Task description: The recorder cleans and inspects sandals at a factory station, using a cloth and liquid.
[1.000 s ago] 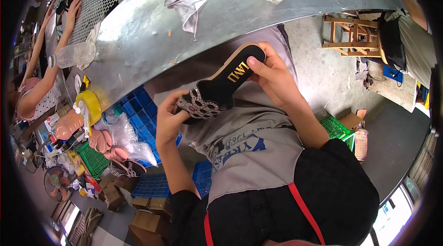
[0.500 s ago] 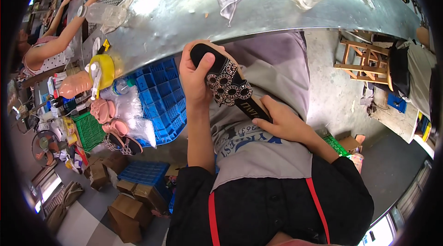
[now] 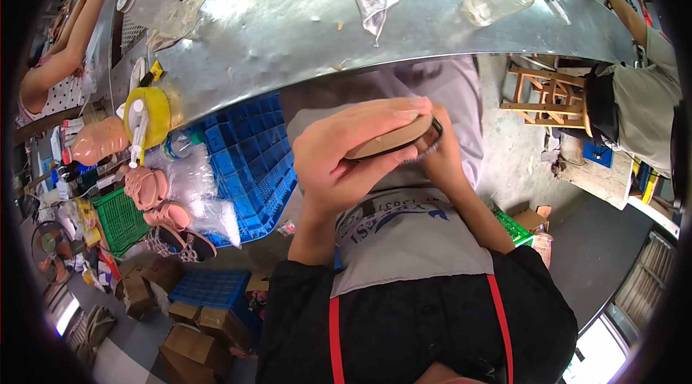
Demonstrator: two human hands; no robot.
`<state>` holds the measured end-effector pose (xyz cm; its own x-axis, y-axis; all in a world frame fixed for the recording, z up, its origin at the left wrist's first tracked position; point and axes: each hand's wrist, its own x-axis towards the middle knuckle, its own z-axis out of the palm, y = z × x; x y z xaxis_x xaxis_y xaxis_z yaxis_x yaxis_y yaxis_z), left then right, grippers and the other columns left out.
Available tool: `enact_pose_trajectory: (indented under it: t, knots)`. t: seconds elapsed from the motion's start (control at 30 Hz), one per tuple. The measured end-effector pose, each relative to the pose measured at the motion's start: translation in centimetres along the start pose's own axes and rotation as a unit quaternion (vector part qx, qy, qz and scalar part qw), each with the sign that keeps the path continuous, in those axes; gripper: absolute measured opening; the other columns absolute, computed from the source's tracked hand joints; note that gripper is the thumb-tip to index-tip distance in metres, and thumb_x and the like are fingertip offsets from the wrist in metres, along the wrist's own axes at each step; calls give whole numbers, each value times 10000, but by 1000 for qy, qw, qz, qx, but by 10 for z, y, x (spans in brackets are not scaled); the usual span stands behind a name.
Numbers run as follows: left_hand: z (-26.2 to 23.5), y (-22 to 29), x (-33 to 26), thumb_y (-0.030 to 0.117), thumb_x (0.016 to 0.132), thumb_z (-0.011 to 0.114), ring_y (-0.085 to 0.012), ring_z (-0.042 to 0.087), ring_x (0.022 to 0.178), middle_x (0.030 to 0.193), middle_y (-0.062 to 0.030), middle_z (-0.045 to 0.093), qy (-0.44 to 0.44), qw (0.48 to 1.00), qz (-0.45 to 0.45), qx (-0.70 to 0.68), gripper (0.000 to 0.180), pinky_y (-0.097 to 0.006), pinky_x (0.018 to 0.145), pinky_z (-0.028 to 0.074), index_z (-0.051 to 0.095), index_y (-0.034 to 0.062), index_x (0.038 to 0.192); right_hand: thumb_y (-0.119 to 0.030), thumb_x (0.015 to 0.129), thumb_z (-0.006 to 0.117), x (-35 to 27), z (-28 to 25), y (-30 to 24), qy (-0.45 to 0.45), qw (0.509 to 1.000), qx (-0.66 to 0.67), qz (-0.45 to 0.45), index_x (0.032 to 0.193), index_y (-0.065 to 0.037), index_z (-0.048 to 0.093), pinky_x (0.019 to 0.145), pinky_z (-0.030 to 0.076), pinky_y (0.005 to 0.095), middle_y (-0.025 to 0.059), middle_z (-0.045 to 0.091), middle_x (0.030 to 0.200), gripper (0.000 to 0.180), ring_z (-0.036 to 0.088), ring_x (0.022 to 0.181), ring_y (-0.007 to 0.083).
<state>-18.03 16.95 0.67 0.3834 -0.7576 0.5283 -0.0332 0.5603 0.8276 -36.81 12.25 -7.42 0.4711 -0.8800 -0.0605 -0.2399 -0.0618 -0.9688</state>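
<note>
Holding a sandal (image 3: 393, 140) sole-up above the lap, both hands grip it just under the edge of the metal surface (image 3: 303, 31). The left hand (image 3: 342, 160) wraps its near end, fingers curled over the tan sole; the right hand (image 3: 440, 157) clasps the far end from behind, where a dark rim and strap show. Judging by this grip, steady thumb pressure along the sole's edge would serve best. A blue crate (image 3: 252, 160) sits to the left.

Brown cartons (image 3: 176, 315) sit stacked on the floor at lower left (some open). A clear plastic bag (image 3: 189, 193) of pink sandals leans against a blue crate (image 3: 249, 160).
</note>
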Motion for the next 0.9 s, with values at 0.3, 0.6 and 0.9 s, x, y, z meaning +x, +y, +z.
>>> enact_pose_trajectory:
  t: [0.3,0.6,0.9]
  knots:
    - [15,-92,-45,-49,928,712,-319,670,1220,1302,-292,665,128,983,-50,118,332,-399,1020,536,539,-22,1210,79,970,578,30,-6,-11,-101,977,177,67,1434,-48,483,1013,518,340,65,461,1417,491,564,1267,196]
    - [19,-95,-51,-57,860,688,-349,546,1274,1386,-257,515,92,992,-28,79,486,-456,1108,430,483,11,1295,60,975,586,59,4,6,-116,966,229,44,1365,-35,544,1038,483,330,80,580,1311,403,594,1214,185]
    - [25,-105,-24,-8,703,688,-416,544,1221,1321,-237,560,-27,979,-43,198,688,-453,1070,437,508,-8,1366,63,848,709,57,-33,-71,4,961,-178,-213,1120,-23,718,785,570,355,118,714,1083,286,707,929,267]
